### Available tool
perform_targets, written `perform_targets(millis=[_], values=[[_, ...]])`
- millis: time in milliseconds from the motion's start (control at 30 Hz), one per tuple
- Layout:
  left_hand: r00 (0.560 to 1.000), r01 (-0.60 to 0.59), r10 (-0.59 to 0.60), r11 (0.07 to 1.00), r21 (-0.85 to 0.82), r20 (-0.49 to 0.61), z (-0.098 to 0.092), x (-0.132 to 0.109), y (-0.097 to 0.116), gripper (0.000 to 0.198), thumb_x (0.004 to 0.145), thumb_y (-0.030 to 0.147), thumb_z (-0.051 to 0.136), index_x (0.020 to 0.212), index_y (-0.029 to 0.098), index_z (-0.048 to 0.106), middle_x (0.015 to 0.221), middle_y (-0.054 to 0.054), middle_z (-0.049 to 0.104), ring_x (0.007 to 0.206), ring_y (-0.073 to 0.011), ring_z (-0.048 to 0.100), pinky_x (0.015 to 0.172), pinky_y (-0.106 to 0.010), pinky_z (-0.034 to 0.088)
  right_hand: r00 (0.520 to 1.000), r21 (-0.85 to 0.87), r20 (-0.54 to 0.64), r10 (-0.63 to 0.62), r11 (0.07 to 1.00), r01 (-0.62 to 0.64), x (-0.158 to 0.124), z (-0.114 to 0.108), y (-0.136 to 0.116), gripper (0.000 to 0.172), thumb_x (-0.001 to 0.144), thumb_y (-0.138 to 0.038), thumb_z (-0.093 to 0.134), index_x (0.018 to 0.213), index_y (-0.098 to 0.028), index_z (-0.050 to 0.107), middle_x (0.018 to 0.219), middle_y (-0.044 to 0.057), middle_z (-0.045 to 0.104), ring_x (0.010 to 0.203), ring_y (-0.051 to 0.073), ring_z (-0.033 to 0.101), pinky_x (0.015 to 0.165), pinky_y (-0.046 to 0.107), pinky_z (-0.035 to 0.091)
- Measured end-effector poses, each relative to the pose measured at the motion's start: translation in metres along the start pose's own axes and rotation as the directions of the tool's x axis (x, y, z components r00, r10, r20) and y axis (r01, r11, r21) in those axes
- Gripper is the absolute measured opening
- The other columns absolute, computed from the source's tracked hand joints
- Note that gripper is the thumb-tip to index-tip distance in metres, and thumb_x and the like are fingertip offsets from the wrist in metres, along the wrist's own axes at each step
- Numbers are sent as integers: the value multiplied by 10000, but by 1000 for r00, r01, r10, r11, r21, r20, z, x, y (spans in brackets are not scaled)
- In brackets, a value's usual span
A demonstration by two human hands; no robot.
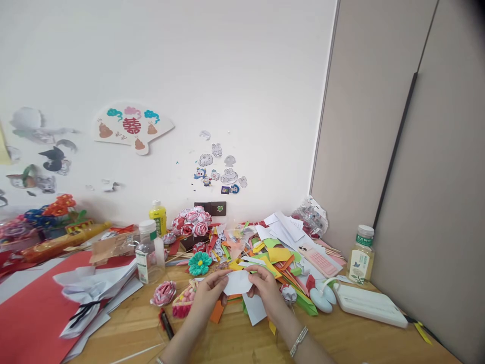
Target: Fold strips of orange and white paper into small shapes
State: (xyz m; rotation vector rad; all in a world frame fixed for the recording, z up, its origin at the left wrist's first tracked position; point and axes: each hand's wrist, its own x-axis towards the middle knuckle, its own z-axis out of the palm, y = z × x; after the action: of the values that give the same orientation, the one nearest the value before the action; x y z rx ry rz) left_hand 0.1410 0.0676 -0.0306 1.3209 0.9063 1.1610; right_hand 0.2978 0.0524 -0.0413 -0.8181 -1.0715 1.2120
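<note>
White paper slip held, long axis left to right.

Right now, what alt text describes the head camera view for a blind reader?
A person's left fingers and right fingers hold a small white paper over a wooden table; colourful paper scraps lie heaped beyond, bottles on either side.

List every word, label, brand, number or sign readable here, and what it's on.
"囍": in red on the wall fan.
Right bottle: label too small to read surely.
Left clear bottle, yellow bottle: too blurred.
Held paper: none visible.
</note>
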Motion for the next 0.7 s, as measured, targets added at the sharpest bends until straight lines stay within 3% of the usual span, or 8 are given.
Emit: perform_targets(millis=[300, 567, 700], values=[[999, 35, -35, 999, -7, -32, 1, -3, 9, 380, 569, 396, 625, 836, 125, 621, 398, 44, 540, 313, -77, 449, 382, -196, 330, 999, -21, -19, -44, 999, 44, -2, 3, -5, 201, 646, -295, 596, 782, -149, 583, 528, -20, 537, 414, 83, 469, 434, 208, 371], [997, 37, -34, 999, -36, 74, 2, -6, 12, 397, 588, 405, 615, 877, 133, 606, 498, 25, 575, 363, -87, 483, 403, -211, 373, 995, -56, -25, -93, 994, 92, -2, 0, -3, 190, 651, -305, 586, 759, -149, 578, 548, -21, 528, 441, 91, 480, 437, 209, 362], [999, 43, -41, 997, -62, 35, 1, -6, 12, 362, 580, 373, 620, 845, 127, 613, 472, 26, 573, 341, -86, 478, 389, -207, 368, 997, -46, -30, -76, 996, 75, -3, 1, -5, 185, 654, -296, 580, 763, -147, 581, 529, -19, 533, 428, 91, 475, 433, 211, 362]])
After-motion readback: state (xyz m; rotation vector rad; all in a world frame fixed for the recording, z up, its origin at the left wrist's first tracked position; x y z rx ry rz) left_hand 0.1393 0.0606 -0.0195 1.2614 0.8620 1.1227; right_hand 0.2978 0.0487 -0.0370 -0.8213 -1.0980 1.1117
